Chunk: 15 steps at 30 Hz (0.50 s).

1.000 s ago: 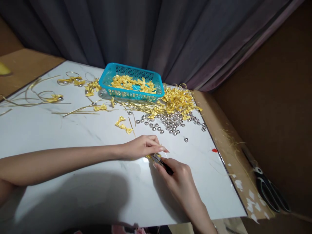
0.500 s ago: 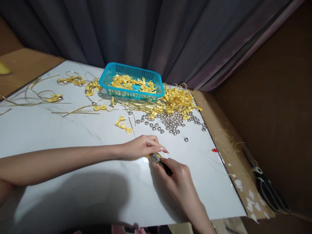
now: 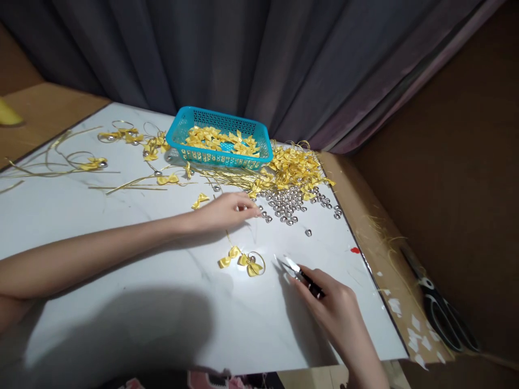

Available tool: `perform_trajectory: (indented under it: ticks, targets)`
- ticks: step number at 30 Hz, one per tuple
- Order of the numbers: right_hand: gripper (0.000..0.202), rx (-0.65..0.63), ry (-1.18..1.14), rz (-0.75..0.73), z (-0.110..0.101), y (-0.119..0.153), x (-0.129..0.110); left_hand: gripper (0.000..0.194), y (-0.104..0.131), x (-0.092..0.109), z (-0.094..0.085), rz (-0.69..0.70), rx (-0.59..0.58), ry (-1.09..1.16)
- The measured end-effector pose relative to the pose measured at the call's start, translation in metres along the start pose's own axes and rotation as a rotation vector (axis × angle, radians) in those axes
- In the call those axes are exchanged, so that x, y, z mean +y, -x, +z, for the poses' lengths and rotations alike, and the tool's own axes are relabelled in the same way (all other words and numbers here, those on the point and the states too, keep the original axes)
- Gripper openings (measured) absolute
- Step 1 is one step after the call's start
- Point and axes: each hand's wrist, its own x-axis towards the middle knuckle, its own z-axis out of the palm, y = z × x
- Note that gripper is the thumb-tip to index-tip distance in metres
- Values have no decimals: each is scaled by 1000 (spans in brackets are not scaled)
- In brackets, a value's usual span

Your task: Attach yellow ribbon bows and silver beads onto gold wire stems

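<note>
My right hand (image 3: 338, 308) is closed round black-handled thread snips (image 3: 302, 278), whose two pointed blades stand apart and face left, above the white table. My left hand (image 3: 227, 212) reaches to the near left edge of a spread of small silver beads (image 3: 284, 202). Its thumb and fingertips come together there; whether a bead is between them I cannot make out. Between the two hands lies a yellow ribbon bow (image 3: 250, 266) with a silver bead and a loop of gold cord. Another yellow bow (image 3: 229, 257) lies just left of it.
A blue basket (image 3: 219, 159) of yellow bows stands at the back, with a heap of bows (image 3: 295, 165) to its right. Gold cords (image 3: 133, 183) and finished-looking looped bows lie at left. Large scissors (image 3: 441, 308) and white scraps (image 3: 413, 340) rest beyond the right edge.
My left hand has let go of the looped bow and moved up to the beads. My right hand has drawn back to the right and down with the snips, away from the bow.
</note>
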Motion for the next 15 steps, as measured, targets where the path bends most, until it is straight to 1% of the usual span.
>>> perform_trajectory:
  ticks: [1, 2, 3, 4, 5, 6, 8, 9, 10, 11, 12, 14, 15]
  targets:
    - [33, 12, 39, 15, 1, 0, 7, 28, -1, -2, -10, 18, 21, -156]
    - [35, 22, 66, 27, 3, 0, 12, 28, 0, -5, -18, 34, 69, -320]
    - [36, 32, 95, 27, 5, 0, 16, 27, 2, -7, -24, 43, 108, -462]
    - [37, 47, 121, 10, 6, -1, 18, 26, 5, -8, -28, 58, 116, -557]
    - [37, 71, 146, -24, 8, -3, 18, 26, 9, -8, -30, 87, 82, -608]
    - [36, 99, 168, -72, 10, -5, 16, 26, 15, -6, -28, 129, 16, -616]
    - [32, 123, 180, -197, 12, -14, 6, 24, 26, 1, -19, 214, -145, -560]
    - [28, 101, 164, -258, 13, -19, -2, 23, 31, 5, -12, 215, -219, -541]
    - [26, 31, 136, -324, 14, -26, -10, 23, 35, 9, -4, 208, -277, -535]
    - [24, -56, 109, -378, 15, -34, -19, 27, 38, 11, 5, 197, -284, -536]
    - [23, -141, 82, -428, 15, -42, -27, 33, 41, 13, 13, 181, -262, -531]
    - [19, -255, 43, -492, 17, -58, -40, 38, 43, 11, 26, 139, -197, -521]
    - [16, -301, 25, -498, 17, -65, -44, 38, 44, 9, 32, 129, -169, -508]
